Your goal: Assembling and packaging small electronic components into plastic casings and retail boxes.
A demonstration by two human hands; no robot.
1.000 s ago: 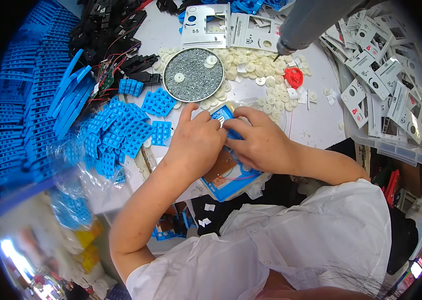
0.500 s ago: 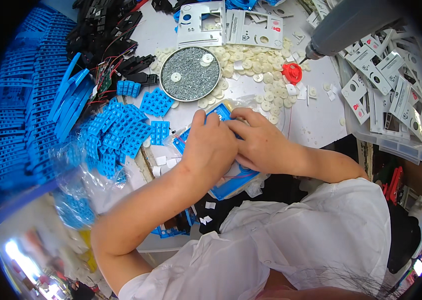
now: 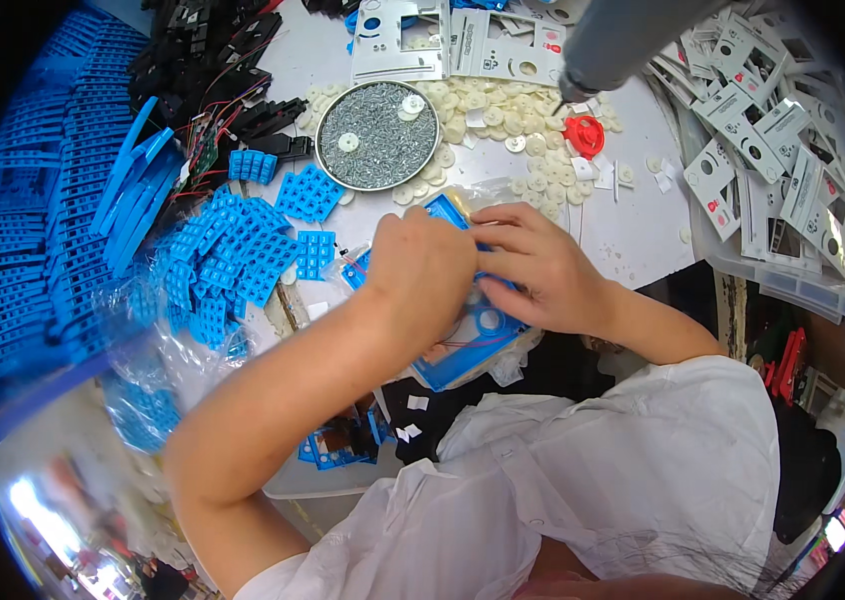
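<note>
Blue plastic frame (image 3: 463, 362) lies on the near edge of the surface (image 3: 643, 232), directly under both hands, set at a slant. Its far corner shows just beyond the knuckles, its near strip on the body side of the hands; the middle is largely covered.

Left hand (image 3: 423, 262): over the left and middle part of the frame, back of hand up, fingers curled under. Fingertips hidden; cannot tell what, if anything, they hold.

Right hand (image 3: 541, 268): over the frame's right side, close against the left hand. Fingers half bent and a little apart, thumb below them, tips pointing in toward the left hand. Cannot tell whether it pinches a small part.

Thin red wire (image 3: 463, 343) lies across the near part of the frame. Clear plastic wrap (image 3: 511, 366) shows by the near right edge.

Beyond the hands: round tin (image 3: 380, 189) of small metal screws, two pale discs on top. More pale discs (image 3: 493, 105) spread to its right, red plastic piece (image 3: 584, 136) beside them, grey powered driver (image 3: 628, 42) above. Left of the hands: heap of blue keypads (image 3: 233, 250). Far right: white printed panels (image 3: 743, 130) in a clear bin (image 3: 803, 297).
</note>
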